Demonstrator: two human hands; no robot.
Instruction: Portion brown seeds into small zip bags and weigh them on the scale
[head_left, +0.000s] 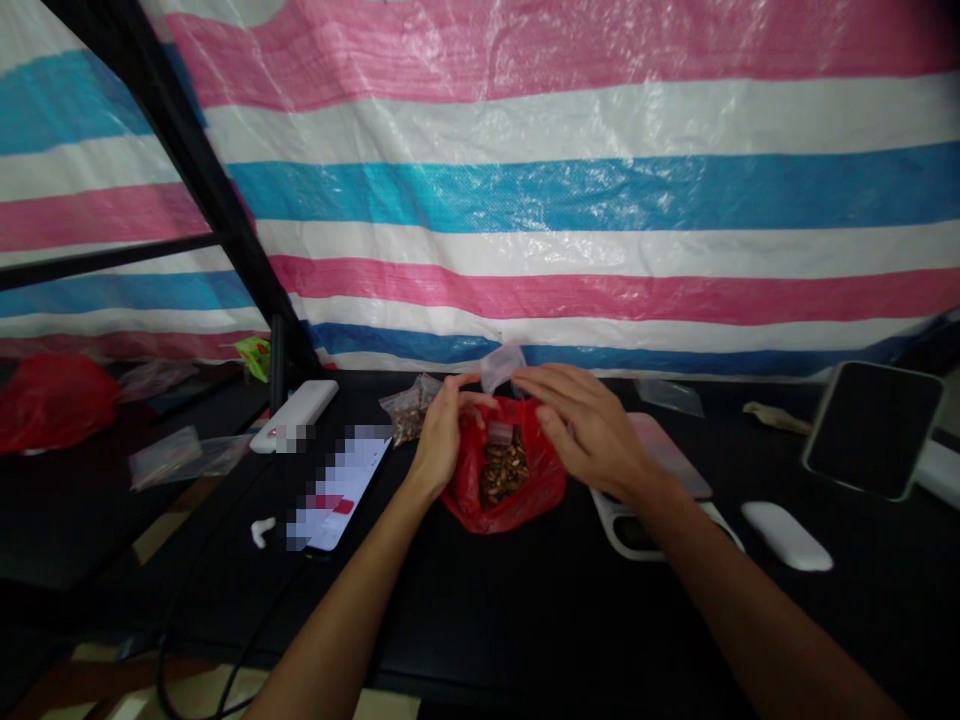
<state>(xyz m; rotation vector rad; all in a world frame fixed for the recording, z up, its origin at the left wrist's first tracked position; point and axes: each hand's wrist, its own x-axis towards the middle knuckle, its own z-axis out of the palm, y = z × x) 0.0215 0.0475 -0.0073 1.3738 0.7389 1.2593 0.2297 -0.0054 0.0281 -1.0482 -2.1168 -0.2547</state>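
- Phone screen (341, 490) all blocks, unreadable!
- Clear plastic (501, 368) blurs between left hand (441, 435) and right hand (596, 430); their grip, impossible to call!
- Right forearm (724, 590) covers part of the scale (621, 538)!
- White object (942, 473), sliced by the right edge!

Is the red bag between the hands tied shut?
No, the red bag stands open at the top, with brown pieces showing inside.

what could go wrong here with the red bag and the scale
The red bag's mouth gapes and its sides look soft, so a knock from either hand might spill the brown pieces. The right forearm passes over the scale, so it could perhaps nudge it.
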